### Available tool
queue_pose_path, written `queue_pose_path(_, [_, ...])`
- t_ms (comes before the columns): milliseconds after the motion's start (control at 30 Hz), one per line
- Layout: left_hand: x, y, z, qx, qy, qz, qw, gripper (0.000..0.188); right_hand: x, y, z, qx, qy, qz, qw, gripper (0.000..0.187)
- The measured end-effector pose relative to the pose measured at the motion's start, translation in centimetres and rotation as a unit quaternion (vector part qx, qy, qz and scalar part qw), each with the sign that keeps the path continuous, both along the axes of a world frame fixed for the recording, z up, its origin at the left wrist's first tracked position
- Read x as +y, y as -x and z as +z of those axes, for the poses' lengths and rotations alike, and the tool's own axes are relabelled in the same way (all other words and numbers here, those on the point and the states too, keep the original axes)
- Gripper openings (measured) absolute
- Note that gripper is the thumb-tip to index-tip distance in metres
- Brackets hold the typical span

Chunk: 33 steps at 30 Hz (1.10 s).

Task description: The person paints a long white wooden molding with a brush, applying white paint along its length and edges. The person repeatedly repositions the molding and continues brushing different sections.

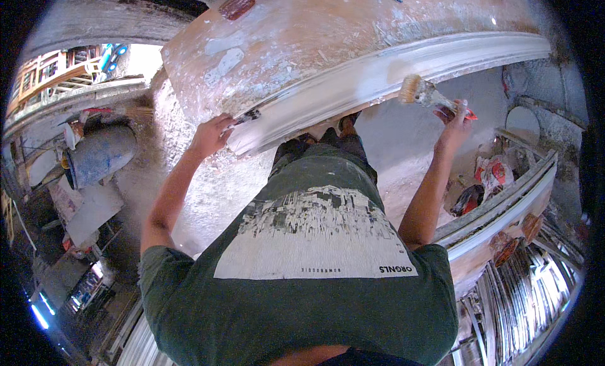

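Observation:
A long white moulding [353,87] with lengthwise ridges lies along the near edge of a stained work table [283,48]. At its left end is my left hand [213,137], fingers closed beside a small dark piece [251,116]; I cannot make out whether they grip that piece or the moulding's end. My right hand [451,125] is wrapped around a paintbrush [428,95] with pale bristles and a red handle end. The brush is raised on the near side of the moulding, its bristles pointing left and apart from the surface.
A reddish-brown block [237,4] sits at the table's far left. White residue marks the tabletop. On the left lies a blue-grey drum [101,155]. To the right, another white-edged board [498,221] stands near red-and-white bags [493,174] and stacked strips [520,303].

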State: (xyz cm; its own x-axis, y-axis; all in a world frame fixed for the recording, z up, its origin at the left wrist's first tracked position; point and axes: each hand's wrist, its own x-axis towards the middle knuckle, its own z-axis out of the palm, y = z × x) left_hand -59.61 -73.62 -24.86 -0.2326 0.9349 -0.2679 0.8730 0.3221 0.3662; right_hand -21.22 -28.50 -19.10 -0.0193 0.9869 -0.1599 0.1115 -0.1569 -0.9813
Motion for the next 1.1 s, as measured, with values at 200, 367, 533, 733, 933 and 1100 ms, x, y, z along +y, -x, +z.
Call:
queue_pose_path(200, [13.6,-3.4,-1.3,-0.041,0.009,-0.047,0.998,0.034,3.1,-1.4,-1.9,0.008,0.031,-0.024,0.999,0.035])
queue_pose_path(367, [32.0,-8.7,-1.3,-0.036,0.028,-0.077,0.996,0.036,6.2,0.2,-1.4,-0.008,0.009,0.033,0.999,0.035])
queue_pose_path(533, [27.5,-7.3,-4.6,-0.015,-0.09,-0.071,0.993,0.026,9.9,-1.4,-1.7,0.034,0.001,0.031,0.999,0.035])
queue_pose_path(733, [13.5,-2.7,0.5,-0.084,0.073,-0.014,0.994,0.028,11.5,-8.7,-4.4,0.06,0.04,-0.081,0.994,0.033])
queue_pose_path(933, [25.9,-3.9,-1.8,-0.082,-0.013,-0.12,0.989,0.029,8.0,-11.9,-2.5,0.061,0.037,-0.144,0.987,0.033])
queue_pose_path(1100, [41.9,-9.7,-6.5,-0.007,-0.138,-0.157,0.978,0.032,1.6,-12.6,-0.9,0.047,-0.014,-0.153,0.987,0.036])
